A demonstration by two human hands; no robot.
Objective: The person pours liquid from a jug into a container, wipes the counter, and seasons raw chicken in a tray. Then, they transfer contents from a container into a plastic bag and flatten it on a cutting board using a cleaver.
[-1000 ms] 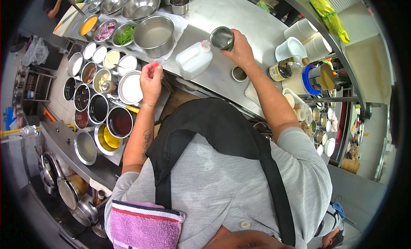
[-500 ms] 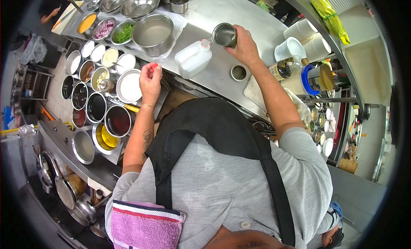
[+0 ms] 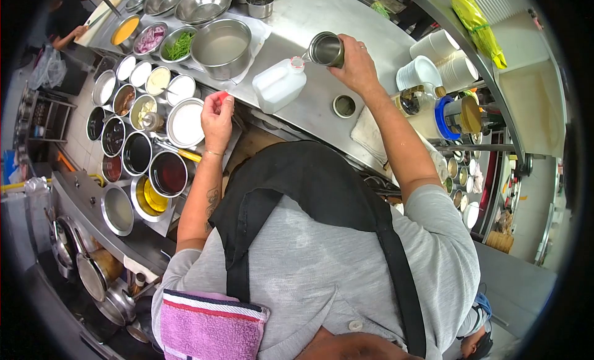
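Observation:
My right hand [image 3: 356, 66] is closed around a metal cup [image 3: 326, 49], tilted so its lip meets the mouth of a translucent white plastic jug [image 3: 279, 86]. A thin clear trickle seems to run between cup and jug mouth. The jug stands uncapped on the steel counter [image 3: 315, 103]. Pinched in the fingers of my left hand [image 3: 216, 120] is a small red cap [image 3: 218, 98], partly hidden by them. A small round metal tin [image 3: 344, 106] sits on the counter below my right forearm.
Left of me are several pots of sauces and powders, including yellow oil [image 3: 152, 199]. A large steel bowl [image 3: 221, 51] and chopped greens [image 3: 179, 46] stand behind the jug. Stacked white tubs [image 3: 421, 72] and bottles are at right. Another person's hand [image 3: 79, 32] shows far left.
The cup in my right hand has tipped further toward the jug. My left hand stays still with the red cap. The other person's arm at far left has moved further into view.

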